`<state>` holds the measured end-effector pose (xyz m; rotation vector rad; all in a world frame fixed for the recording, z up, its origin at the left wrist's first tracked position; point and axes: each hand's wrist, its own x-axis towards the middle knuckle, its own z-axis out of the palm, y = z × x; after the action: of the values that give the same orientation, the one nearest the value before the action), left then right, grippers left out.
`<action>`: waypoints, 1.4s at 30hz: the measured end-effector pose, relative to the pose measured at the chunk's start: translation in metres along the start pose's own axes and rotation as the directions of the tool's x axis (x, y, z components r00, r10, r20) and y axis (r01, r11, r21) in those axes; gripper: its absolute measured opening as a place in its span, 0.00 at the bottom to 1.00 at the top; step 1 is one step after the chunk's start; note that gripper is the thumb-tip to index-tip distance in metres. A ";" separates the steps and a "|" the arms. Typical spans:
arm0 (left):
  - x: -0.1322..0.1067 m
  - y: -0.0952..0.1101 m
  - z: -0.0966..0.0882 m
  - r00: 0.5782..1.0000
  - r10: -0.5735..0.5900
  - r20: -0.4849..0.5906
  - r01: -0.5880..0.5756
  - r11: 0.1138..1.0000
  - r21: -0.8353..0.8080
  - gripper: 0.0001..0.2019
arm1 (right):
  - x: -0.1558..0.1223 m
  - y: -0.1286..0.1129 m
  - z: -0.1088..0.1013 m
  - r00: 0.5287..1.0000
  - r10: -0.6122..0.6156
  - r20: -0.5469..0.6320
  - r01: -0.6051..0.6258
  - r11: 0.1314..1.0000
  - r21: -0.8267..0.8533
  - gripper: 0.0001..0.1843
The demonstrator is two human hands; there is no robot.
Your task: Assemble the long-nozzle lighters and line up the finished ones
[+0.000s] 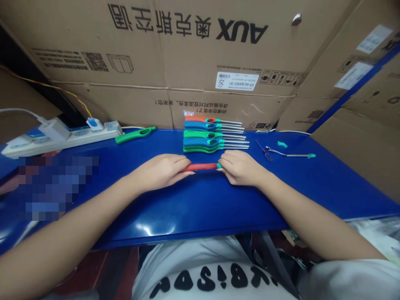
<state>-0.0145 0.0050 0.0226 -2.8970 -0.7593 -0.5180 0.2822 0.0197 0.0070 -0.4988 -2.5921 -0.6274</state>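
Between my two hands a red gas lighter (203, 166) lies level above the blue table. My left hand (165, 170) is closed around its handle end. At the teal collar my right hand (238, 167) grips the other end, so the front of the lighter is hidden in my fingers. Just beyond it sits a stack of gas lighters (201, 143) with orange, blue and green handles, their metal tubes pointing right. To the right lie a loose metal tube with a wire (298, 155), a small teal piece (282, 144) and a thin pointed tool (264, 151).
A green lighter handle (136, 135) lies at the back left beside a white power strip (78, 135) with plugs in it. Cardboard (140, 79) walls in the back and right of the blue table (156, 216). A blurred-out patch (59, 187) covers something on the left.
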 end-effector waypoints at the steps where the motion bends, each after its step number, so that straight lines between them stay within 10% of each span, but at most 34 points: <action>1: 0.000 0.000 0.000 1.000 -0.012 0.000 0.012 1.000 -0.023 0.17 | 0.000 0.000 0.001 1.000 0.002 -0.004 -0.002 1.000 0.001 0.16; 18: 0.002 -0.002 0.004 0.987 -0.114 0.114 0.119 0.992 -0.040 0.20 | -0.001 0.001 0.008 0.979 0.100 0.178 -0.128 0.980 0.150 0.14; 26: 0.005 -0.001 -0.006 0.952 -0.183 0.247 0.204 0.977 -0.061 0.22 | 0.003 0.010 -0.006 0.859 0.267 0.436 -0.436 0.828 0.353 0.12; 39: -0.001 -0.017 -0.002 0.937 -0.184 0.298 0.221 0.971 -0.093 0.22 | -0.004 0.026 -0.011 0.770 0.359 0.528 -0.558 0.780 0.284 0.12; 42: -0.001 -0.019 -0.008 0.932 -0.190 0.309 0.225 0.971 -0.081 0.23 | -0.006 0.040 -0.026 0.597 0.691 0.407 -0.728 0.680 -0.087 0.18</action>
<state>-0.0270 0.0193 0.0301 -3.0605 -1.1217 -0.1397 0.3130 0.0383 0.0392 -1.6899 -2.4223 -0.1145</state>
